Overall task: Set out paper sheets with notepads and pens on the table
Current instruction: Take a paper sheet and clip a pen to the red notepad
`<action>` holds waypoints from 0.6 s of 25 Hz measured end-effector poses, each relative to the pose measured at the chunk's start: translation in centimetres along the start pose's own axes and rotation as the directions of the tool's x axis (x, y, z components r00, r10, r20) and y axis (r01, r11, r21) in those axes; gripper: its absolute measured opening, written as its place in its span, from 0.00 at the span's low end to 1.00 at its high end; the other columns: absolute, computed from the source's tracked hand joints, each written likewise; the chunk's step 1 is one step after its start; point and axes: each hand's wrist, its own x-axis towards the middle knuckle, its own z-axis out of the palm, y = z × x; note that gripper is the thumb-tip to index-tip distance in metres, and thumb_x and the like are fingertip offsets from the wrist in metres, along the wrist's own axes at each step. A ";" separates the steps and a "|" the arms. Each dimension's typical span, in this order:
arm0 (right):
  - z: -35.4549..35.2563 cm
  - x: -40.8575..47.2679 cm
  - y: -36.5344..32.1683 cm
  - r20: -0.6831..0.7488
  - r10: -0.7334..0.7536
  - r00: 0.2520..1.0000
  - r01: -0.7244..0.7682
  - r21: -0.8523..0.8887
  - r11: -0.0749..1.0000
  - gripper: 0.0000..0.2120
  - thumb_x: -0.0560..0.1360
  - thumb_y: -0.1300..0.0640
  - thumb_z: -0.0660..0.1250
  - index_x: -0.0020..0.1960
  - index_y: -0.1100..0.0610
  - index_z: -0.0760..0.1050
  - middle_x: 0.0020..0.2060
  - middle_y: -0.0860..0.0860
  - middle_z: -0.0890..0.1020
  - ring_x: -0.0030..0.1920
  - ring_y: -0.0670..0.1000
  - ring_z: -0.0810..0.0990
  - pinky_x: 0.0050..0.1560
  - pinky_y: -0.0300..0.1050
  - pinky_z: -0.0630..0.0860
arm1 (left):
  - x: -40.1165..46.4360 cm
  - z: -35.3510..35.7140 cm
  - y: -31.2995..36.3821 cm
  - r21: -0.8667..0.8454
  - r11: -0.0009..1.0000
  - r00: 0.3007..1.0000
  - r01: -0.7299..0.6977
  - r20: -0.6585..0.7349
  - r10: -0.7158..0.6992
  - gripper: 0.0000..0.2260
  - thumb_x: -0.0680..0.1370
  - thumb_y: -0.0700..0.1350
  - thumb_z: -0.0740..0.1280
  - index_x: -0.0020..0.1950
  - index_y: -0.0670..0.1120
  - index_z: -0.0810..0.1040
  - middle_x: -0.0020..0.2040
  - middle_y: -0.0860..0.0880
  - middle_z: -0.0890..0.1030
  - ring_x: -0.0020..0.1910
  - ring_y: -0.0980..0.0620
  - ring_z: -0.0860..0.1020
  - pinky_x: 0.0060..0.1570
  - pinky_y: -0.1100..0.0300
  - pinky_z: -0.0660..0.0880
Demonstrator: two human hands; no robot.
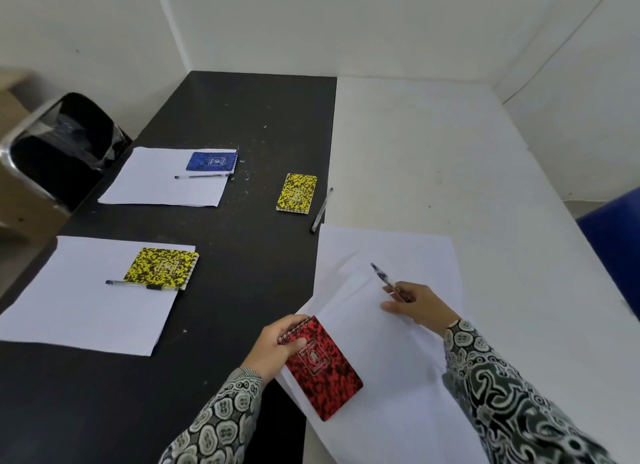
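Left hand (277, 342) grips a red notepad (323, 368), right hand (417, 302) pinches a pen (382, 276), poised over loose sheets (398, 359), apparently to dress a third setting.

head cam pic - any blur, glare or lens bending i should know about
Head view: wide-angle bending curves the black table edges and wall lines; the chair at far left and the patterned sleeves at the bottom are soft; the red notepad and near yellow notepad read sharp; lighting is even, with faint sheen on the black top.
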 end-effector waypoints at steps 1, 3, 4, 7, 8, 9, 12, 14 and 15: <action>0.1 0.1 0.0 -0.031 0.000 1.000 0.001 0.042 0.999 0.08 0.70 0.57 0.72 0.47 0.59 0.77 0.34 0.49 0.73 0.29 0.42 0.70 0.24 0.27 0.65 | 0.2 0.0 0.0 -0.021 1.000 1.000 0.008 -0.003 -0.008 0.15 0.74 0.31 0.64 0.50 0.51 0.77 0.49 0.47 0.81 0.48 0.53 0.79 0.47 0.68 0.78; 0.3 0.2 -0.1 -0.133 0.010 0.991 0.005 0.110 0.994 0.06 0.69 0.58 0.72 0.40 0.58 0.75 0.30 0.49 0.71 0.27 0.42 0.69 0.23 0.28 0.65 | 0.3 0.1 0.0 -0.058 0.998 0.999 0.027 -0.026 -0.029 0.14 0.75 0.32 0.64 0.51 0.51 0.77 0.51 0.45 0.81 0.50 0.50 0.79 0.48 0.66 0.77; 0.5 0.3 -0.2 -0.173 0.013 0.985 0.006 0.110 0.994 0.07 0.69 0.57 0.72 0.37 0.58 0.75 0.29 0.49 0.72 0.27 0.44 0.70 0.25 0.29 0.67 | 0.4 0.2 0.1 -0.062 0.998 0.999 0.030 -0.034 -0.032 0.14 0.75 0.33 0.64 0.51 0.51 0.77 0.52 0.45 0.80 0.50 0.50 0.79 0.48 0.66 0.77; 0.9 0.6 -0.2 -0.252 0.012 0.968 -0.010 0.009 1.000 0.15 0.69 0.51 0.72 0.31 0.57 0.71 0.28 0.51 0.72 0.29 0.49 0.69 0.31 0.39 0.66 | 0.4 0.6 -0.1 -0.038 0.999 0.999 0.010 -0.033 -0.011 0.17 0.75 0.32 0.63 0.55 0.52 0.76 0.55 0.46 0.78 0.53 0.54 0.77 0.48 0.68 0.77; 1.1 0.6 0.0 -0.266 0.009 0.964 -0.013 -0.016 1.000 0.16 0.69 0.50 0.71 0.30 0.57 0.69 0.27 0.51 0.71 0.30 0.49 0.68 0.32 0.41 0.64 | 0.4 0.7 -0.2 -0.020 1.000 0.999 0.005 -0.032 -0.006 0.18 0.75 0.32 0.63 0.55 0.54 0.76 0.57 0.46 0.77 0.57 0.53 0.75 0.53 0.64 0.76; 1.2 0.5 0.2 -0.267 -0.001 0.964 -0.006 -0.026 1.000 0.17 0.69 0.50 0.71 0.30 0.57 0.68 0.27 0.51 0.70 0.30 0.49 0.67 0.32 0.41 0.63 | 0.3 0.8 -0.4 -0.001 1.000 1.000 0.006 -0.031 -0.006 0.19 0.75 0.32 0.63 0.55 0.56 0.76 0.59 0.46 0.76 0.60 0.53 0.73 0.58 0.59 0.75; 1.4 0.3 0.9 -0.244 -0.048 0.969 0.044 -0.019 0.999 0.15 0.70 0.54 0.70 0.29 0.57 0.69 0.29 0.51 0.71 0.32 0.49 0.67 0.35 0.43 0.62 | -0.1 1.1 -0.5 0.021 1.000 1.000 0.012 -0.017 -0.012 0.20 0.75 0.32 0.63 0.55 0.57 0.75 0.58 0.46 0.75 0.62 0.52 0.71 0.61 0.57 0.72; 1.5 0.1 1.0 -0.251 -0.041 0.967 0.046 0.011 0.999 0.11 0.70 0.57 0.69 0.30 0.55 0.74 0.31 0.51 0.74 0.34 0.49 0.70 0.37 0.42 0.65 | -0.4 1.3 -0.6 0.013 1.000 1.000 0.003 -0.013 -0.003 0.19 0.75 0.31 0.63 0.56 0.55 0.75 0.58 0.46 0.75 0.62 0.51 0.71 0.55 0.65 0.73; 1.5 0.1 1.0 -0.261 -0.033 0.965 0.042 0.029 0.999 0.10 0.70 0.57 0.69 0.31 0.53 0.75 0.31 0.50 0.75 0.34 0.49 0.71 0.37 0.42 0.66 | -0.4 1.4 -0.6 0.010 1.000 1.000 -0.002 -0.014 0.002 0.19 0.75 0.31 0.63 0.56 0.54 0.75 0.59 0.47 0.75 0.62 0.52 0.71 0.51 0.69 0.74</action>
